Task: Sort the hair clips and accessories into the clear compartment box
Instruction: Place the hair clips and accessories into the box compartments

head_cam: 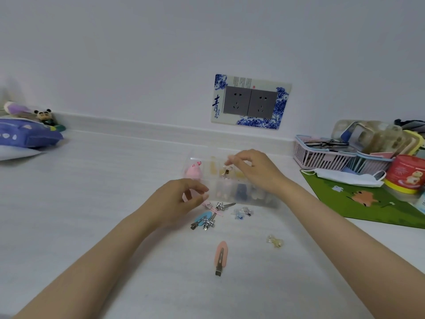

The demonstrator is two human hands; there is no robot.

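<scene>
right hand (250, 169): over the back row of the clear compartment box (230, 180), thumb and fingertips pinched on a small gold-toned clip (226, 173) that hangs just above a compartment
left hand (181, 201): at the box's front-left corner, fingers loosely curled, thumb near forefinger; cannot tell if it grips anything
box: clear, on the white desk (92, 203) near the wall, lid off or not visible; pink plush piece (194, 172) in back-left compartment, dark blue item (242, 191) in a front compartment, other contents blurred
loose on desk, front of box: silver bow clips (222, 206), blue clip (203, 218) with silver clips lying on it, pale blue bow clips (242, 212)
nearer camera: pink flat clip (221, 256), yellowish clear bow (275, 241), well apart from each other
right side: green mat (368, 203), face mask (345, 177), pink basket (322, 155), red tin (407, 173)
wall: double socket (250, 104) with blue floral frame
</scene>
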